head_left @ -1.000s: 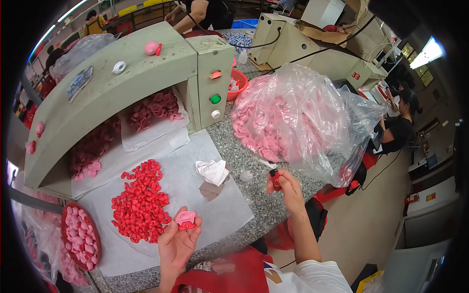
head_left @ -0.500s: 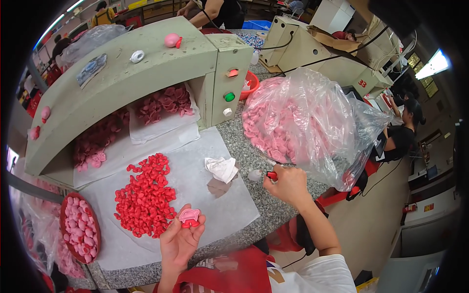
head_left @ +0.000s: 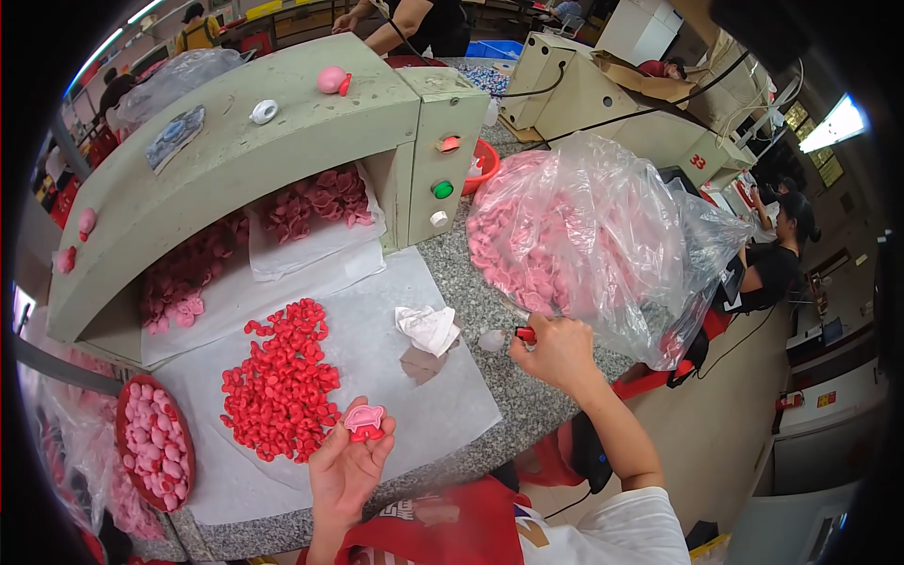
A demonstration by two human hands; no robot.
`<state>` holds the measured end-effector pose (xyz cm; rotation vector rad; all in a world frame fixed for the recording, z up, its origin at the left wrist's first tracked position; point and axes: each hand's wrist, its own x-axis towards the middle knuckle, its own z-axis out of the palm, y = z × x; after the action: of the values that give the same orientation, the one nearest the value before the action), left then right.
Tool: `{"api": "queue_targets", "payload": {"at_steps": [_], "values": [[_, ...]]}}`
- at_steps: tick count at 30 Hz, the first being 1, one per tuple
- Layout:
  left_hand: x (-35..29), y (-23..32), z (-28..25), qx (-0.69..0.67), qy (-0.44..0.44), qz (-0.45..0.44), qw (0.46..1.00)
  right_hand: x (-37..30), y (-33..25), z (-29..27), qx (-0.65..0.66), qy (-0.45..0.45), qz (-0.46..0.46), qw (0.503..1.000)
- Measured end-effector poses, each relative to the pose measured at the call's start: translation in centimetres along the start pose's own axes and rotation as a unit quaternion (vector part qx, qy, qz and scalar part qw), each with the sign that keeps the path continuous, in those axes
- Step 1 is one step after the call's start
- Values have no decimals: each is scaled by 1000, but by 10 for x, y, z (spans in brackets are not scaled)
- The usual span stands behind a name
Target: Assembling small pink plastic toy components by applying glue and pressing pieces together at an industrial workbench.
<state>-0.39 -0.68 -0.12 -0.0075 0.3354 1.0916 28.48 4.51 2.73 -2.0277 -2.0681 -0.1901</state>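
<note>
My left hand [head_left: 350, 471] is raised over the near edge of the white sheet [head_left: 452, 395]. Its fingertips pinch a small pink and red moulded plastic piece [head_left: 364, 423], with the hollow pink side showing. To the right, over the granite worktop [head_left: 471, 301], my right hand [head_left: 557, 356] is closed around a small red object [head_left: 525, 334], mostly hidden by the fingers. Just left of that object is a small translucent whitish item [head_left: 492, 340]; whether they touch I cannot tell. Beside my left hand, a heap of small red plastic pieces [head_left: 282, 381] covers part of the sheet.
An arched grey-green machine [head_left: 282, 132] stands behind, pink parts inside its opening. A clear bag of pink parts [head_left: 584, 226] lies beyond my right hand. A red basket [head_left: 121, 443] holds pink pieces at left. Crumpled white paper [head_left: 427, 328] rests on the sheet. Several people work farther off.
</note>
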Motion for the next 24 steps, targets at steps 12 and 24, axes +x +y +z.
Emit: {"api": "queue_targets", "payload": {"at_steps": [12, 24], "values": [[-1, -1, -1, -14, 6, -1, 1000, -1, -1, -3, -9, -26, 3, 1000], [0, 2, -2, -18, 10, 0, 1000, 0, 1, 6, -7, -19, -8, 1000]]}}
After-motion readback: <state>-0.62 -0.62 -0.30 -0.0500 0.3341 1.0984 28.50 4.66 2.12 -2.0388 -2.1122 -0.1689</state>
